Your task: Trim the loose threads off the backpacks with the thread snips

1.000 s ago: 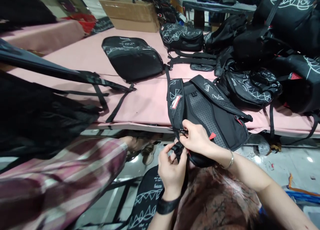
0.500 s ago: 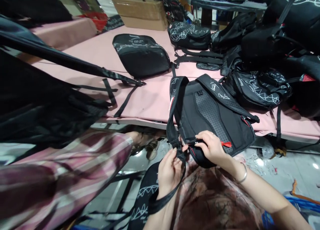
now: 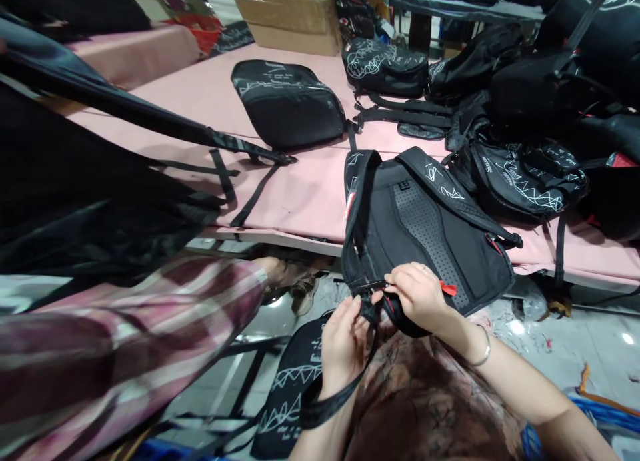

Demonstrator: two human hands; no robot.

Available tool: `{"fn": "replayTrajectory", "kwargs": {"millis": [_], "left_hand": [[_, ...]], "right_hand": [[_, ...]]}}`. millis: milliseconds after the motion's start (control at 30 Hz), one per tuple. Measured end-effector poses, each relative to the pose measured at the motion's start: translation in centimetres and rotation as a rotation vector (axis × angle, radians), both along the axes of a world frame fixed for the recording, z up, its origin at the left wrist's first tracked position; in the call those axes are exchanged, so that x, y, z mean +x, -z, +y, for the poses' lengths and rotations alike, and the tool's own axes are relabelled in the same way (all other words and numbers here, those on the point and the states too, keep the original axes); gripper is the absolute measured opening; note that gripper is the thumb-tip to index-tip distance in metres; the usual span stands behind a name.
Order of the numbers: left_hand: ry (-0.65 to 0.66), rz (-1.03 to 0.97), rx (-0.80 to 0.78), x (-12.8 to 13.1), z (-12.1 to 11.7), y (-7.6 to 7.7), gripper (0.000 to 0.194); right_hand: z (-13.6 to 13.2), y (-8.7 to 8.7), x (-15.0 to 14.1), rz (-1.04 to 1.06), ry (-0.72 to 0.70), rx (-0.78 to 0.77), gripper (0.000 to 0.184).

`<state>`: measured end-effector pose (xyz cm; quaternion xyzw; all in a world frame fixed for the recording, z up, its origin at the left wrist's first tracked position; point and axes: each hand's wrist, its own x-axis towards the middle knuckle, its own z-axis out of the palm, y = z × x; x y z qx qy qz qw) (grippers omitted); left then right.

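A black backpack (image 3: pixel 380 214) lies with its padded back panel and shoulder straps upward, its lower edge overhanging the table toward me. Near its lower left corner, my left hand (image 3: pixel 345 337) pinches a black webbing strap (image 3: pixel 335 401), which loops down over my wrist. Close beside it, my right hand (image 3: pixel 416 293) is closed around a slim tool (image 3: pixel 449 287). The tool's red end sticks out behind the hand, and a thin dark tip points toward the strap; its exact kind is unclear. Fingers partly hide the spot where strap and bag meet.
Several black bags with white scribble prints (image 3: pixel 530 181) crowd the right of the pink table (image 3: pixel 305 187). Another bag (image 3: pixel 290 107) lies behind, near a cardboard box (image 3: pixel 287 21). At left is a person in plaid trousers (image 3: pixel 150 341) beside a large black bag (image 3: pixel 90 194).
The dark tip in my right hand has turned more level and reaches further left over the strap. My left hand stays pinched on the webbing. The view has shifted slightly.
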<state>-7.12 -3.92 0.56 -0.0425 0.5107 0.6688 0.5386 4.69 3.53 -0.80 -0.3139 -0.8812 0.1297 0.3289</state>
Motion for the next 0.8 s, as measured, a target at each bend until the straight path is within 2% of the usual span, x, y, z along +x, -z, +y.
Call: {"fn": "replayTrajectory", "kwargs": {"millis": [333,500,633,733,800], "left_hand": [[0.052,0.047,0.012,0.5,-0.3,0.4,0.040],[0.050,0.065,-0.003,0.6,-0.1,0.3,0.043],[0.042,0.065,-0.005,0.4,-0.3,0.4,0.044],[0.051,0.088,-0.024,0.7,-0.5,0.7,0.047],[0.052,0.112,-0.008,1.3,-1.0,1.2,0.050]], "right_hand": [[0.0,-1.0,-0.4,-0.119,-0.048,0.085,0.015],[0.0,-0.7,-0.4,-0.124,-0.031,0.094,0.014],[0.0,-0.6,-0.5,0.038,-0.049,-0.089,0.017],[-0.2,-1.1,-1.0,0.213,0.020,-0.344,0.013],[-0.4,-1.5,-1.9,0.204,0.111,-0.509,0.036]]}}
